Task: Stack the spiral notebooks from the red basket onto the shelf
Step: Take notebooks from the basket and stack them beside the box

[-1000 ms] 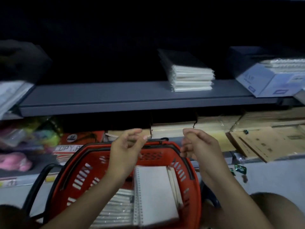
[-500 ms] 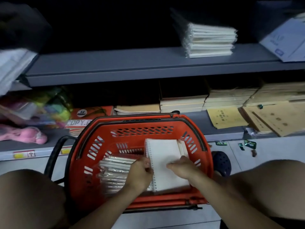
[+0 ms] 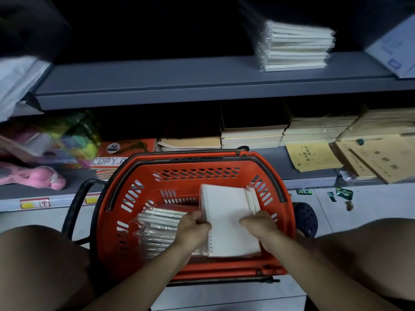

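A red basket [image 3: 215, 167] stands on the floor between my knees, below a grey shelf [image 3: 179, 75]. Inside it lies a stack of white spiral notebooks [image 3: 226, 216], its coil along the left edge, and a wrapped bundle of more notebooks [image 3: 159, 223] to the left. My left hand [image 3: 194, 227] grips the stack at the coil side. My right hand [image 3: 258, 224] grips its right side, fingers curled over the cover. A wrapped pile of notebooks [image 3: 294, 46] sits on the shelf at upper right.
The lower shelf holds tan books [image 3: 253, 133], yellow booklets [image 3: 312, 156], a red copy-paper pack [image 3: 119, 151] and pink and coloured items [image 3: 33, 176] at the left. A white box [image 3: 395, 52] stands at the shelf's right end. A dark stool [image 3: 305, 216] is behind the basket.
My hands came down from in front of the shelf into the basket and took hold of the notebook stack. My view tilted downward.
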`<state>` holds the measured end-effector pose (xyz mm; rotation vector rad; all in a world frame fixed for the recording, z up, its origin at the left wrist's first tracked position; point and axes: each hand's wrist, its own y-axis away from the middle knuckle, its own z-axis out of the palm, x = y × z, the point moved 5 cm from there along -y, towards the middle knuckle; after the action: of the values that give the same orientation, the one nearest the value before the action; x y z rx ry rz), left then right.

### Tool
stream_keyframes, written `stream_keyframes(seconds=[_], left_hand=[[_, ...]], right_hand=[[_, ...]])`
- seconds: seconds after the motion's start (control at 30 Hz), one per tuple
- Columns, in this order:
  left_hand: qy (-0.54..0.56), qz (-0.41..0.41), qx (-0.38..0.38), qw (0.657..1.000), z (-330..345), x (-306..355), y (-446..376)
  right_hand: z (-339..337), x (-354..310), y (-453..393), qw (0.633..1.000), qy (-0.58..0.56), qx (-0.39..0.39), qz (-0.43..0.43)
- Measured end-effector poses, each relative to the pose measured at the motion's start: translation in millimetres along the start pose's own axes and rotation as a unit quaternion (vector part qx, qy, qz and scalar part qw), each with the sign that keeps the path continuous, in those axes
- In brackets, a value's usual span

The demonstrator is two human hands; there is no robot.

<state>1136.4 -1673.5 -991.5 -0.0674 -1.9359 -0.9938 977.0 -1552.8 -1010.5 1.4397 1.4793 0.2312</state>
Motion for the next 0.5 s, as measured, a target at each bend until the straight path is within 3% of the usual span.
stream_keyframes(seconds=[0.13,0.27,0.4,0.5], left_hand=[[0.105,-0.018,-0.006,0.994,0,2,-1],[0.217,-0.029,-0.05,0.974,-2,11,7],[0.247,0.035,-0.169,0.954,-5,45,31],[0.271,0.067,-0.211,0.937,-11,63,50]], right_hand=[[3,5,5,0.986,-0.162,-0.019,0.016],[-6,-6,26,0.949,-0.308,-0.057,0.029],[-32,-23,48,0.949,-0.309,-0.034,-0.054],[-50,-34,79,0.942,-0.308,-0.059,-0.122]])
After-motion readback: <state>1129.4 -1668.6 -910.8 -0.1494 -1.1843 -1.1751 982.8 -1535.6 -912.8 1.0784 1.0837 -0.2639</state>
